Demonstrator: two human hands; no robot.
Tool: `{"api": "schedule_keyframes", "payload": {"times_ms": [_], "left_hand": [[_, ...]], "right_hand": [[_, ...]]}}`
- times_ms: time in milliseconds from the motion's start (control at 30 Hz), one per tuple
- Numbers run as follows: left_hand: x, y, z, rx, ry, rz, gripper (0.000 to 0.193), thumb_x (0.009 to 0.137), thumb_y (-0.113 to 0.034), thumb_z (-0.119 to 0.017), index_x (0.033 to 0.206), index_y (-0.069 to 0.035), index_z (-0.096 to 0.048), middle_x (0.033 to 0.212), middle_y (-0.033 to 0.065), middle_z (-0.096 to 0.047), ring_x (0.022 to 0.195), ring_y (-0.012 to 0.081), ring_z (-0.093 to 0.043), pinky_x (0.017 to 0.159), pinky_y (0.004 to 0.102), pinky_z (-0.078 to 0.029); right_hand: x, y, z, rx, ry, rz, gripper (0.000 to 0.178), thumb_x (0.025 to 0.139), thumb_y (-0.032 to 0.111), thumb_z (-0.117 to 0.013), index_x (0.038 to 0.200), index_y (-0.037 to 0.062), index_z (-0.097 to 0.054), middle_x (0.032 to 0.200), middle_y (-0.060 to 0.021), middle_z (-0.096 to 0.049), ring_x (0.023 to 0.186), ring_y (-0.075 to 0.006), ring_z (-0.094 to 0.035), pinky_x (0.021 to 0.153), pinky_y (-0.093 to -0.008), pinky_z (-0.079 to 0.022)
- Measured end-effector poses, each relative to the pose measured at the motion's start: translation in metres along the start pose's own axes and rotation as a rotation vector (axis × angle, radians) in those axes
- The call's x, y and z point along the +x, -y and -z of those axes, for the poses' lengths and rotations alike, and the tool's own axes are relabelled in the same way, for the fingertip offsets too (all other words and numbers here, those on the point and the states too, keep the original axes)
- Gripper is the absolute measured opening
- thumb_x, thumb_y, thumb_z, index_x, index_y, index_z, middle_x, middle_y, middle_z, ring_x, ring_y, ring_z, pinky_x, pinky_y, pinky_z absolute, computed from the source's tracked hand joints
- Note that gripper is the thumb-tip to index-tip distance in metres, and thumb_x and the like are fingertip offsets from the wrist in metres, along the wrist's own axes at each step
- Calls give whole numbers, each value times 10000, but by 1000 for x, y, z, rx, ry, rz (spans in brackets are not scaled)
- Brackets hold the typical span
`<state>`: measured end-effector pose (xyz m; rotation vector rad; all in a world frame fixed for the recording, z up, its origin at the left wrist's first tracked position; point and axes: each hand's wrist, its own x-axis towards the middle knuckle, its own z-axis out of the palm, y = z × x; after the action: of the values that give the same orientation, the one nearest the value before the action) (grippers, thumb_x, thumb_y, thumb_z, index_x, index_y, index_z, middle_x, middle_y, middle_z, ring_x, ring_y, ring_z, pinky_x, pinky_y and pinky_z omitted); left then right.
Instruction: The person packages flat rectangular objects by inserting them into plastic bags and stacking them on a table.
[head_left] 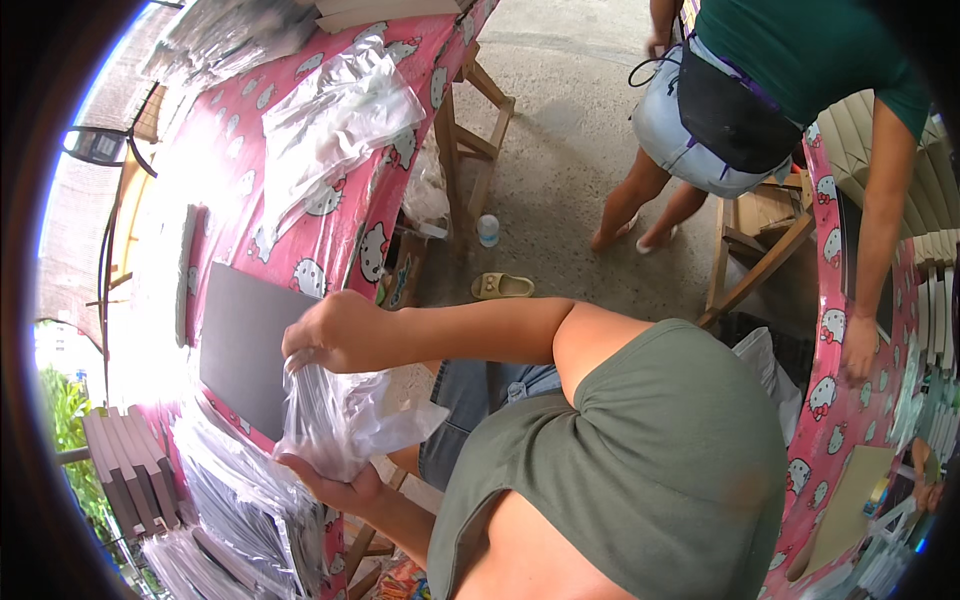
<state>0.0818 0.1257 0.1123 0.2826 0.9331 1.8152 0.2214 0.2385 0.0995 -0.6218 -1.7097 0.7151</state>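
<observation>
A crumpled clear plastic bag (335,415) is gathered between my two hands, over the table's near edge. My right hand (338,332) pinches its upper end with the fingers closed. Below, my left hand (335,485) cups the lower part of the bag, its fingers partly hidden by the plastic. Just beyond the hands lies a flat dark grey board or book cover (245,340) on the pink printed tablecloth (310,265). A thick pile of clear plastic sleeves (245,490) rests beside my left hand.
More plastic bags (345,120) lie farther up the table. Stacked grey books (130,470) stand at the left edge. A co-worker in a green shirt (820,60) reaches to the pink-covered table (835,420) at right. A sandal (503,286) and plastic container (488,230) are on the floor.
</observation>
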Motion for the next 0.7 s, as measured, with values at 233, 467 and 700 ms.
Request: {"api": "schedule_keyframes", "payload": {"times_ms": [233,467,700], "left_hand": [[20,-18,60,479,76,-197,392,878,-312,-488,1086,21,-486,1033,155,-533,884,248,-546,774,383,-471],[1,-18,88,1108,234,-422,395,876,-263,-470,1140,29,-443,1014,170,-536,877,247,-559,791,358,-474],[-7,3,100,818,199,31,450,854,-300,-496,1166,14,-411,1025,169,-532,879,242,-559,790,352,-471]], "right_hand": [[7,35,29,477,858,-654,122,760,148,-626,779,30,-597,627,-67,-579,660,-159,-572,614,-286,-444],[14,3,30,1832,799,-518,251,818,217,-589,874,-28,-576,688,-70,-593,683,-182,-594,674,-247,-458],[-19,-12,22,1866,609,-671,122,729,23,-633,849,-1,-637,752,-74,-631,637,-120,-575,537,-228,-435]]}}
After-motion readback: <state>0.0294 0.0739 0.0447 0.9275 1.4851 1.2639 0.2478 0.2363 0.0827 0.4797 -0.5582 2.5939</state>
